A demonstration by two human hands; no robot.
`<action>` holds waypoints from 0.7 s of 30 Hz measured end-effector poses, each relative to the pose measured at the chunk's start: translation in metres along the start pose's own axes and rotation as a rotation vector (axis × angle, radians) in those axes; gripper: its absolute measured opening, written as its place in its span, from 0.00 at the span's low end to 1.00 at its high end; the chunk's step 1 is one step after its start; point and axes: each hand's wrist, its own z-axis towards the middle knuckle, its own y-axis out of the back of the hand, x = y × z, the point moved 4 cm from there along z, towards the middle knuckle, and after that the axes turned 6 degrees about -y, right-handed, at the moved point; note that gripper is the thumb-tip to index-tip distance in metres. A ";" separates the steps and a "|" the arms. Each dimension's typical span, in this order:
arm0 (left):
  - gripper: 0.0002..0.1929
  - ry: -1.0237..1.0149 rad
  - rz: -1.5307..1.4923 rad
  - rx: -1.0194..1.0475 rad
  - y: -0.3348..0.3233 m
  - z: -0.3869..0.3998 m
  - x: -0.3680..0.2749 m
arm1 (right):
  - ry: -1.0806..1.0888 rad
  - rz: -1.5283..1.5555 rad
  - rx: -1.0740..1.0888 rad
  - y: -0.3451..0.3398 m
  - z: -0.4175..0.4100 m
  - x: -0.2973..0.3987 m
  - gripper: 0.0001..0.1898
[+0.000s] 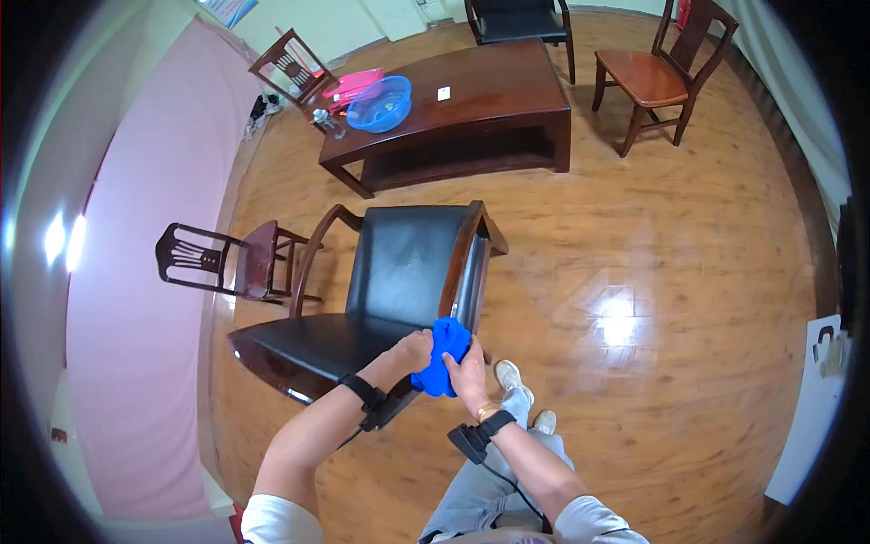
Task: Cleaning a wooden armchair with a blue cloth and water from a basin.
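A bunched bright blue cloth (442,360) is between my two hands, in front of a wooden armchair with black upholstery (411,262). My left hand (416,348) grips the cloth from its left side, with the fingers mostly curled out of sight. On the other side, my right hand (467,370) clasps it, thumb lying across the front. Part of the armchair's near arm and seat edge is hidden behind the cloth and my hands. Whether the cloth touches the chair I cannot tell. Each wrist carries a black strap with a small device.
Beyond the armchair stands a dark wooden coffee table (489,81) with a blue plastic basin (380,105), a pink item (357,81) and a small white card (444,93). Wooden chairs stand left (258,262) and far right (642,75). Wood flooring (646,272) extends to the right.
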 end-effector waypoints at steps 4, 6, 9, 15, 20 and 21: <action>0.36 0.260 -0.437 0.167 0.000 0.043 0.027 | -0.080 -0.145 0.088 -0.030 0.043 -0.019 0.39; 0.43 0.315 -0.653 0.284 -0.020 0.067 0.041 | -0.012 -0.149 0.056 -0.058 0.053 -0.041 0.40; 0.47 0.328 -0.550 0.231 -0.097 0.122 0.077 | 0.232 -0.255 0.124 -0.090 0.072 -0.067 0.33; 0.45 0.506 -0.578 0.014 -0.041 0.129 0.041 | 0.151 -0.119 0.074 -0.086 0.087 -0.050 0.20; 0.44 0.478 -0.614 -0.077 0.000 0.156 0.045 | -0.203 0.516 0.139 -0.088 0.145 -0.028 0.22; 0.43 0.476 -0.645 -0.114 0.017 0.162 0.037 | -0.214 0.519 0.131 -0.085 0.158 -0.026 0.22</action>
